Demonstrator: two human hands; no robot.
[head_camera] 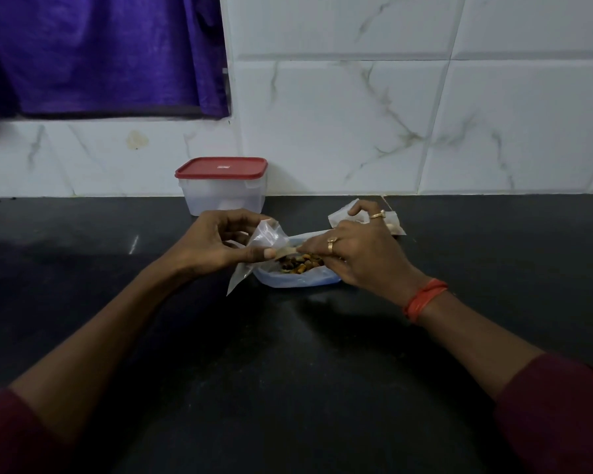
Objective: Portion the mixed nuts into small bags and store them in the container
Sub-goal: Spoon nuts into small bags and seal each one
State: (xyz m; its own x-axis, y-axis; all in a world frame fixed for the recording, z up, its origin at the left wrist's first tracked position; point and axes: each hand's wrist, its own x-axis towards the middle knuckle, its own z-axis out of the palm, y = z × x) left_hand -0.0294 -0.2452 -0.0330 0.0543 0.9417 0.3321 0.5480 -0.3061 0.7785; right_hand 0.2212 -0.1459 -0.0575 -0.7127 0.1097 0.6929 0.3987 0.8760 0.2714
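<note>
Head view. I see the left hand (216, 244) pinching a small clear bag (266, 239) between thumb and curled fingers, just above the counter (288, 371). The right hand (356, 258), with rings on two fingers, has its fingertips bunched at the bag's mouth; whether they pinch anything I cannot tell. The nuts (302, 263) lie just below in an open blue pouch (295, 281) on the counter. Spare bags (343, 217) lie behind the right hand. The container (223, 196), red lid (221, 166) on, stands against the tiled wall (356, 114), behind the left hand.
</note>
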